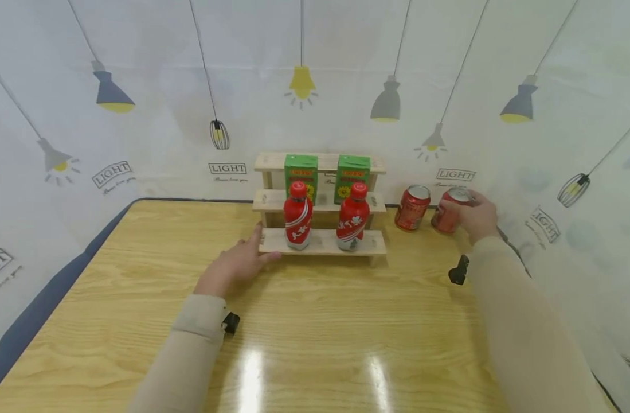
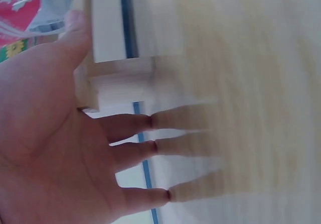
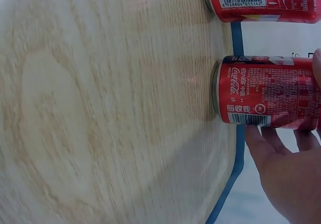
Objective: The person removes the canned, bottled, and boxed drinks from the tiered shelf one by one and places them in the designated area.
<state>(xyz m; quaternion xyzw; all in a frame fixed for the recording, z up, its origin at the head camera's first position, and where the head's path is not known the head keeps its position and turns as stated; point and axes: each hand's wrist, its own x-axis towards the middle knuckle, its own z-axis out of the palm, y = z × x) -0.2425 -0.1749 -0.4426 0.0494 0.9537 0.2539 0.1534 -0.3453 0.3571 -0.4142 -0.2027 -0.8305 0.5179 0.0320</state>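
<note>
A small three-step wooden rack (image 1: 322, 244) stands at the back middle of the table. Two red bottles (image 1: 298, 218) (image 1: 353, 221) stand on its lowest step, and two green cartons (image 1: 301, 172) (image 1: 352, 175) on the step above. My left hand (image 1: 239, 261) lies flat at the rack's left end, fingers straight on the table, thumb against the lowest step (image 2: 120, 78). To the right of the rack stand two red cans. My right hand (image 1: 477, 218) grips the right can (image 1: 446, 217) (image 3: 271, 91), which stands on the table. The left can (image 1: 412, 207) (image 3: 261, 0) stands free beside it.
The wooden table (image 1: 315, 344) has a dark blue edge (image 1: 36, 310) on the left and behind the cans (image 3: 235, 158). A white curtain printed with lamps (image 1: 139, 115) encloses the table at the back and on both sides, close behind the cans.
</note>
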